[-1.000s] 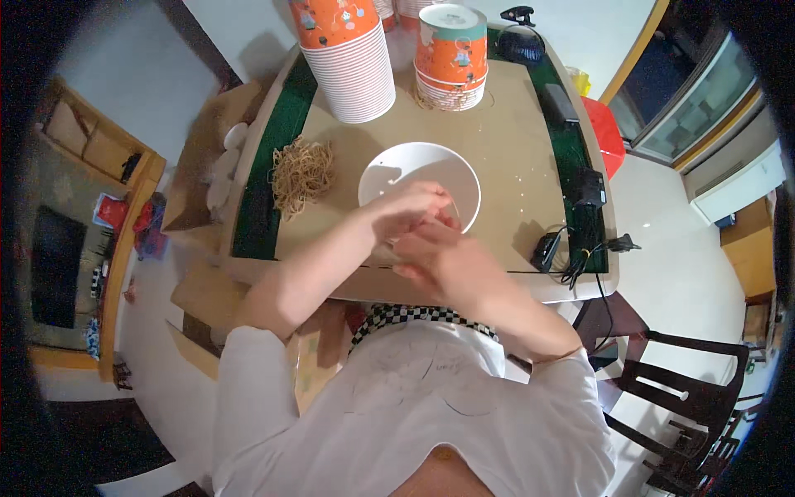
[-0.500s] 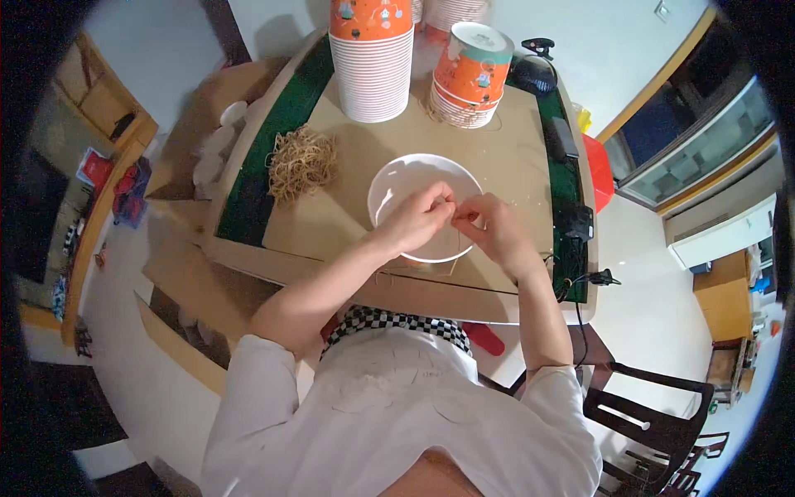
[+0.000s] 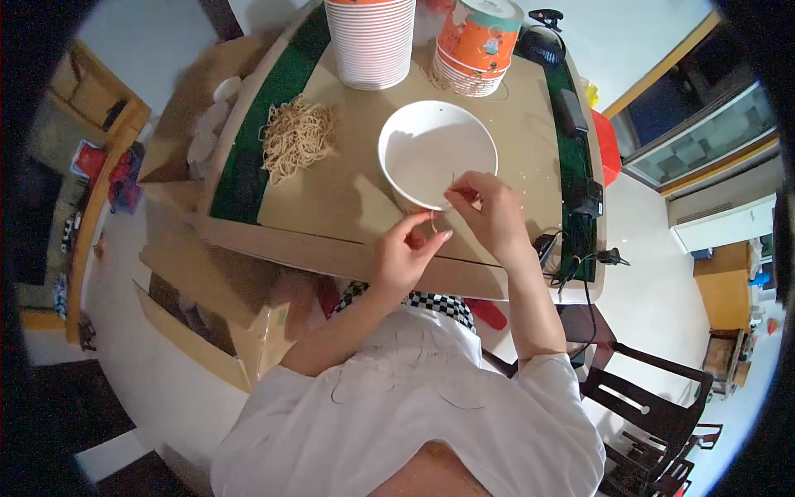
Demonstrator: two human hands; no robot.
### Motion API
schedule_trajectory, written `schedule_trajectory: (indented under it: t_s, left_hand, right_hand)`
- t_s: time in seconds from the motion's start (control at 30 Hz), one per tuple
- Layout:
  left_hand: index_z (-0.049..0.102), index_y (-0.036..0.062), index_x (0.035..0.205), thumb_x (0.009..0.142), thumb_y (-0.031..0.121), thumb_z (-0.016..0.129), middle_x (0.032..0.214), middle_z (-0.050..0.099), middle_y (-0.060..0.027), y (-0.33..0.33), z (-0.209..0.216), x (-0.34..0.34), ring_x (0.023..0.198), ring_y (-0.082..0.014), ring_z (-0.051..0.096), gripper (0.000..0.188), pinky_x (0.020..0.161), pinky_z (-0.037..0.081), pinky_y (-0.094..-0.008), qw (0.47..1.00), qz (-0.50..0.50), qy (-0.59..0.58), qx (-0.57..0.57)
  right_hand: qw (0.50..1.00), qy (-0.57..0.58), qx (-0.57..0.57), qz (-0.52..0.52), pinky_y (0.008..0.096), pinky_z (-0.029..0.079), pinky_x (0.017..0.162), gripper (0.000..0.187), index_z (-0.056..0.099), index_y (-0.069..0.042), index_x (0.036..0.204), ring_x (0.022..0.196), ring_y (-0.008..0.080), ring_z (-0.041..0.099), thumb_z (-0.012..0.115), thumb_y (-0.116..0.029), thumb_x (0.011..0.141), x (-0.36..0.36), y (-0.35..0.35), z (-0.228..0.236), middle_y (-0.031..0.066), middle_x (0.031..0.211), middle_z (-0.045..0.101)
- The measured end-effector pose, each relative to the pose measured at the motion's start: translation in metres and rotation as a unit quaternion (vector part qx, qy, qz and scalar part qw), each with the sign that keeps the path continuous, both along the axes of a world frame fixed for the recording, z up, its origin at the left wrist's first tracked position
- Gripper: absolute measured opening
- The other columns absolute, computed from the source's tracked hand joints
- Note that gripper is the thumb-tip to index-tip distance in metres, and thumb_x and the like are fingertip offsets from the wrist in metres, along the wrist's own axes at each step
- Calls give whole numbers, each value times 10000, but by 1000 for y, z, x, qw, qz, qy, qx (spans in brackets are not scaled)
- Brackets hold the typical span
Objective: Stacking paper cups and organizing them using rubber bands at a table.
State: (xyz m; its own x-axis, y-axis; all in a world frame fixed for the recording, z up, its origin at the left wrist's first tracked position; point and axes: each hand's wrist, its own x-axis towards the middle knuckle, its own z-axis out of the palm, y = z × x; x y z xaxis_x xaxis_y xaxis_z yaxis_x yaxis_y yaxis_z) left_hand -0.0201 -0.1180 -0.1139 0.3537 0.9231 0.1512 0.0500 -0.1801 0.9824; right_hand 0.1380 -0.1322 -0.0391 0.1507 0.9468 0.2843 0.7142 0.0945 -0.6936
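A white-lined paper bucket (image 3: 439, 147) stands at the table's near middle, its mouth tilted up toward me and a small dark spot by the far rim. At its near rim my right hand (image 3: 490, 209) is closed, thumb and fingertips pinching a thin tan cord (image 3: 453, 179) that pokes up over the rim. Just below the bucket, my left hand (image 3: 409, 255) has thumb and index finger apart. A short bit of cord shows between its fingertips, not visibly gripped. To the left lies a tangled pile of tan cords (image 3: 298, 139).
Behind the bucket rise a tall stack of nested paper buckets (image 3: 373, 45) and a shorter orange stack (image 3: 476, 50) with cords about its base. A black clip lamp (image 3: 542, 41), adapters (image 3: 584, 197) and cables line the right edge. Cardboard (image 3: 364, 186) covers the tabletop.
Both hands were together over the bucket's mouth. My left hand has come down toward me and opened; my right has moved to the near rim. The bucket's mouth now shows more fully.
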Motion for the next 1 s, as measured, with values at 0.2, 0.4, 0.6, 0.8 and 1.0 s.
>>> schedule_trajectory:
  t_s: [0.2,0.4,0.6,0.8,1.0]
  left_hand:
    - [609,7,874,813,15,670,926,546,-76,6,11,0,768,-144,548,87,627,441,-232,984,22,-41,170]
    - [586,68,790,785,120,656,942,552,-80,15,65,-19,898,-273,526,87,809,410,-422,894,-52,168,412]
    - [620,-2,805,845,105,605,706,653,-110,67,74,-4,634,-178,633,115,588,485,-307,944,-274,146,108]
    - [615,-7,872,899,102,578,776,649,-47,89,74,4,670,-93,597,118,616,496,-227,934,-326,107,-100]
    - [565,41,870,912,94,540,674,544,-12,99,79,7,521,-64,458,72,466,372,-207,881,-371,7,-292]
  right_hand:
    - [998,14,-51,-36,289,490,621,92,632,-8,860,668,186,627,671,-55,792,-7,4,6,104,752,645]
    - [999,8,-37,39,288,480,611,101,631,-13,876,679,173,611,671,-45,789,3,1,6,100,790,640]
    - [997,51,11,56,275,474,658,152,640,-12,899,725,162,597,678,22,756,6,-4,6,72,785,629]
    - [996,52,76,-1,324,490,712,158,646,-28,864,819,219,624,691,33,725,3,-6,-7,103,844,648]
    - [989,59,133,-14,330,483,769,117,642,-20,864,899,233,619,680,27,763,5,-3,-14,97,867,648]
